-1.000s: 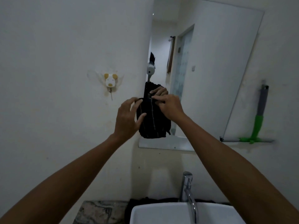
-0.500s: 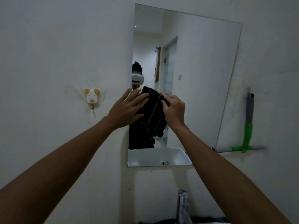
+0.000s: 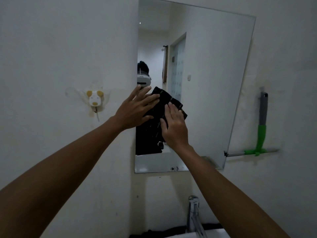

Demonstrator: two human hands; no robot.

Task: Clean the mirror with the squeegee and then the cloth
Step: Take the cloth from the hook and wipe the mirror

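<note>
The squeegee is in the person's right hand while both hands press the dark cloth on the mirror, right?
Not quite. In the head view the squeegee is against the wall right of the mirror, untouched. Both the left hand and right hand press the dark cloth.
</note>
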